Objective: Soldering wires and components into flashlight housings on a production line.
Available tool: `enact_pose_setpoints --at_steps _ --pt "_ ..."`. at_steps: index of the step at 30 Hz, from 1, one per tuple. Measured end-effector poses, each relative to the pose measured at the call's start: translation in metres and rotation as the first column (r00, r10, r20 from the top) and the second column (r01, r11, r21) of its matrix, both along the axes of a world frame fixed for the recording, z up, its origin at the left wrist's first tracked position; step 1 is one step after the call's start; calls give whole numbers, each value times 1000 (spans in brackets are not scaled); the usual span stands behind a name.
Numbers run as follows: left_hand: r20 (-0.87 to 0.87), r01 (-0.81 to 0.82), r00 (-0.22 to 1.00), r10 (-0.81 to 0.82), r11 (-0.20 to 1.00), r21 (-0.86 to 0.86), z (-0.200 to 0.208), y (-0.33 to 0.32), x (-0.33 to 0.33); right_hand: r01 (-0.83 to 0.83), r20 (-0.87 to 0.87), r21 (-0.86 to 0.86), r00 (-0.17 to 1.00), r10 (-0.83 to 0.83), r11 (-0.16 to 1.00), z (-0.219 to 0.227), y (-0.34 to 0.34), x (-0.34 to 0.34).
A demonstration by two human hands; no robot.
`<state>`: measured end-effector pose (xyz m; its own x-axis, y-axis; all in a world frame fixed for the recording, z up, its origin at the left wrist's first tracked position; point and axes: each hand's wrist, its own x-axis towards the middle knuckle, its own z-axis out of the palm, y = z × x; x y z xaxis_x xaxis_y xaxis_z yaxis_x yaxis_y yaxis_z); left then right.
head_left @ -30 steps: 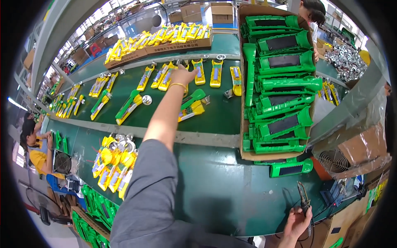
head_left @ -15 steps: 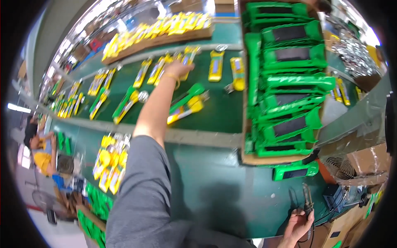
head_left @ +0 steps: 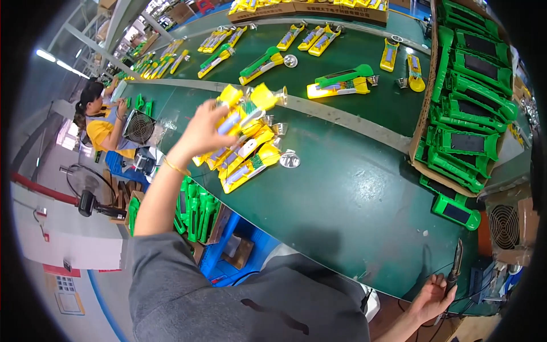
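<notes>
My left hand [head_left: 208,132] grips a yellow lamp housing [head_left: 231,117] with a pale purple cell inside, over a pile at the table's left edge. The pile's yellow housings [head_left: 246,165] have purple cells, and silver reflector cups [head_left: 289,159] stick out on the right. Another yellow piece [head_left: 263,97] tilts up beside the held one; whether my fingers hold it too, I cannot tell. At the lower right, my right hand [head_left: 434,296] is closed round a soldering iron [head_left: 457,265], its tip pointing up and away from the pile.
Beyond the metal rail [head_left: 353,122], a green belt [head_left: 273,85] carries spaced yellow and green lamp parts. A carton [head_left: 419,151] of green casings stands right; one green casing [head_left: 456,212] lies beside it. A box of green parts [head_left: 199,214] sits below left. A co-worker [head_left: 102,122] sits far left.
My left hand has come back from the belt to the pile, with a yellow housing in it. The view has swung left. My right hand still holds the soldering iron.
</notes>
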<state>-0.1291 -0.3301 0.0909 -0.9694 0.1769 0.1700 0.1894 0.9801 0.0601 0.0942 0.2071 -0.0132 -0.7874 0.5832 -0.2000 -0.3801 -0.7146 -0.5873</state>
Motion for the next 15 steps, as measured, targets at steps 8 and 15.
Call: enact_pose_setpoints --at_steps 8,15 --pt "-281 -65 960 16 984 -167 -13 33 47 -38 -55 34 998 40 999 13 -15 4" --pt "-191 471 881 -434 848 244 -28 165 80 20 -81 53 997 -16 998 25 -22 15"
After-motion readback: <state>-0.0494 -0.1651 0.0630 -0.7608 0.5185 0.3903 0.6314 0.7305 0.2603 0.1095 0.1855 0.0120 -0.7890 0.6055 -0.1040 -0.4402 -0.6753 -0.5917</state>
